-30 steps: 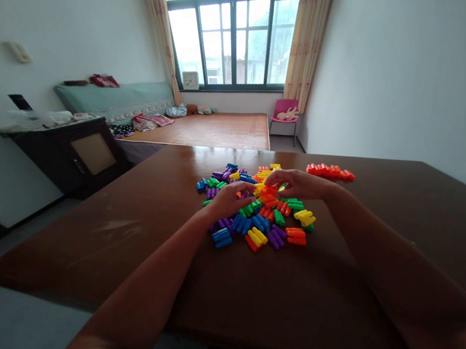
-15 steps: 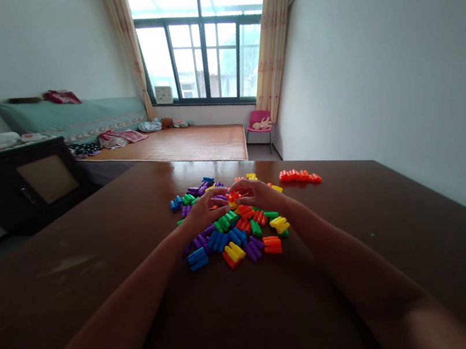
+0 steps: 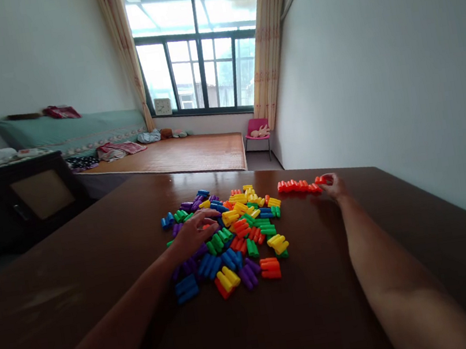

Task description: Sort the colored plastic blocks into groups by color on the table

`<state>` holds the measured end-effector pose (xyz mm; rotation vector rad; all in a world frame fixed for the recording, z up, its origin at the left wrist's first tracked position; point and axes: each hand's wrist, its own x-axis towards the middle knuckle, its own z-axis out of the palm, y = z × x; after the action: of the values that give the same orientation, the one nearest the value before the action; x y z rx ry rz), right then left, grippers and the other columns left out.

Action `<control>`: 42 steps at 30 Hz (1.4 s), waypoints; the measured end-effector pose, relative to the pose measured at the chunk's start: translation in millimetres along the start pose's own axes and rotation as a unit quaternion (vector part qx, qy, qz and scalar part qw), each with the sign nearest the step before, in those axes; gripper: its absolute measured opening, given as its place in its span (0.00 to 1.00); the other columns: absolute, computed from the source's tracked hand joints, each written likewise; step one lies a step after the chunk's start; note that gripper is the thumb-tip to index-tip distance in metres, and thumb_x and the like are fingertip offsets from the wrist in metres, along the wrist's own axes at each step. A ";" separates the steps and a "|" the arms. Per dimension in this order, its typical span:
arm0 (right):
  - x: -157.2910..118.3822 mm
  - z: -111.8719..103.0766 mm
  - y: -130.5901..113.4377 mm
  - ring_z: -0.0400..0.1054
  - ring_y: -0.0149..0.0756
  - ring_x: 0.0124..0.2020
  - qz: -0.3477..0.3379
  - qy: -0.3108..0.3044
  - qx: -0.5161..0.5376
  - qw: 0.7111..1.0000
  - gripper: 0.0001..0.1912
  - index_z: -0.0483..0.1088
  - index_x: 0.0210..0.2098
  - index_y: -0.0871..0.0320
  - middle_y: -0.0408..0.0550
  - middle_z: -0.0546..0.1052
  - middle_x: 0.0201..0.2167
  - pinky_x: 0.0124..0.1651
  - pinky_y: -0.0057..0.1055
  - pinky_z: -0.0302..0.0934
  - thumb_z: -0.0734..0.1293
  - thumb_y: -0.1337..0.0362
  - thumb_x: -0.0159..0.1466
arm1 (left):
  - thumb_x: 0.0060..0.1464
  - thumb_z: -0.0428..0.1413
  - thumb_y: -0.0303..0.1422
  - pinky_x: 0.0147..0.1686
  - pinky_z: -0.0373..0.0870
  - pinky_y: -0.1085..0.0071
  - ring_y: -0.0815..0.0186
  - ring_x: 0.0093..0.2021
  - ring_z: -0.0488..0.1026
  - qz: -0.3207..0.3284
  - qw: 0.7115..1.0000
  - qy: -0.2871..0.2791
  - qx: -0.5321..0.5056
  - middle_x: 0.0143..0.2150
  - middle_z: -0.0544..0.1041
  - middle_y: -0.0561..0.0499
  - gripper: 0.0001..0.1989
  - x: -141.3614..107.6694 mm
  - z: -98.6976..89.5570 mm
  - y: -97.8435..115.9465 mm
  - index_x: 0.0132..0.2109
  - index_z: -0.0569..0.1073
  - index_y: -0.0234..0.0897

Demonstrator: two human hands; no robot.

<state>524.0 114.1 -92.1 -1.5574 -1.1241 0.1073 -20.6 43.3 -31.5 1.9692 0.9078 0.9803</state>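
Note:
Colourful plastic blocks, each made of short rounded tubes, lie in a loose pile (image 3: 241, 226) of purple, blue, green, yellow and orange. Over the pile's left side rests my left hand (image 3: 195, 231), its fingers loosely curved and apart. An orange block (image 3: 206, 227) shows in the gap between thumb and fingers; I see no firm grip on it. Farther right, my right hand (image 3: 334, 186) pinches another orange block (image 3: 320, 180) at the right end of a row of orange blocks (image 3: 296, 186). The fingertips partly cover that block.
The dark brown table (image 3: 322, 301) carries all the blocks. Beyond its far edge are a bed (image 3: 195, 154) with folded cloths and a pink chair (image 3: 256, 127). A dark cabinet (image 3: 38, 192) stands at the left, and a white wall (image 3: 373, 60) rises at the right.
My right hand has moved from the pile rightward to the row's end, with an orange block. My left hand has drawn slightly left and down. The view has tilted up a little.

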 end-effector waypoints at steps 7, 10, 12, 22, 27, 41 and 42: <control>2.0 16.4 9.8 0.73 0.38 0.37 0.058 -0.058 -0.017 0.997 0.19 0.69 0.37 0.56 0.51 0.78 0.39 0.44 0.38 0.70 0.70 0.66 0.44 | 0.54 0.58 0.45 0.32 0.72 0.71 0.62 0.39 0.75 -0.049 0.999 -0.002 0.001 0.41 0.78 0.45 0.22 -2.0 -1.7 11.3 0.51 0.75 0.35; 1.1 17.8 11.7 0.72 0.36 0.36 0.044 -0.062 -0.051 0.996 0.19 0.71 0.39 0.57 0.49 0.78 0.36 0.45 0.37 0.69 0.67 0.68 0.46 | 0.53 0.58 0.45 0.32 0.70 0.72 0.64 0.37 0.74 -0.056 0.998 -0.006 0.004 0.39 0.78 0.46 0.24 -1.8 -1.5 8.1 0.52 0.74 0.35; -0.7 15.4 10.9 0.72 0.35 0.34 0.039 -0.063 -0.069 0.995 0.20 0.73 0.42 0.58 0.48 0.78 0.34 0.44 0.35 0.68 0.65 0.69 0.47 | 0.53 0.58 0.45 0.31 0.70 0.72 0.65 0.34 0.73 -0.059 0.998 -0.008 0.003 0.39 0.78 0.47 0.24 -1.5 -1.7 5.1 0.53 0.74 0.35; -11.3 13.9 12.0 0.73 0.35 0.32 0.101 -0.040 -0.006 0.994 0.16 0.74 0.41 0.60 0.54 0.80 0.35 0.36 0.32 0.69 0.68 0.62 0.53 | 0.54 0.59 0.44 0.32 0.71 0.71 0.64 0.35 0.74 -0.031 1.000 0.002 0.000 0.39 0.78 0.46 0.23 -0.9 -3.2 -8.5 0.52 0.74 0.35; -10.1 13.5 13.6 0.74 0.38 0.34 0.065 -0.057 -0.061 0.994 0.18 0.74 0.44 0.59 0.54 0.80 0.37 0.40 0.36 0.70 0.68 0.61 0.54 | 0.55 0.58 0.43 0.32 0.71 0.71 0.65 0.35 0.74 -0.029 1.000 0.004 -0.008 0.39 0.78 0.46 0.22 -1.7 -3.6 -12.2 0.52 0.74 0.34; -141.4 86.4 -244.8 0.71 0.35 0.36 -0.289 -0.550 -0.075 0.780 0.21 0.75 0.46 0.54 0.48 0.78 0.43 0.41 0.32 0.65 0.70 0.50 0.57 | 0.57 0.55 0.38 0.42 0.75 0.67 0.62 0.45 0.74 0.032 0.998 0.005 0.048 0.50 0.76 0.43 0.16 -4.8 -0.9 -4.5 0.49 0.76 0.34; -154.5 91.3 -250.8 0.72 0.37 0.39 -0.320 -0.560 -0.097 0.758 0.22 0.74 0.48 0.54 0.49 0.77 0.45 0.43 0.33 0.65 0.72 0.52 0.56 | 0.57 0.55 0.38 0.42 0.75 0.67 0.62 0.45 0.74 0.035 0.998 0.005 0.053 0.50 0.76 0.43 0.16 -5.1 -1.6 -3.8 0.48 0.76 0.34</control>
<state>239.1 44.5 2.9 -1.1146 -2.6377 0.5177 -25.2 41.4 -35.6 2.1001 0.9171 1.0001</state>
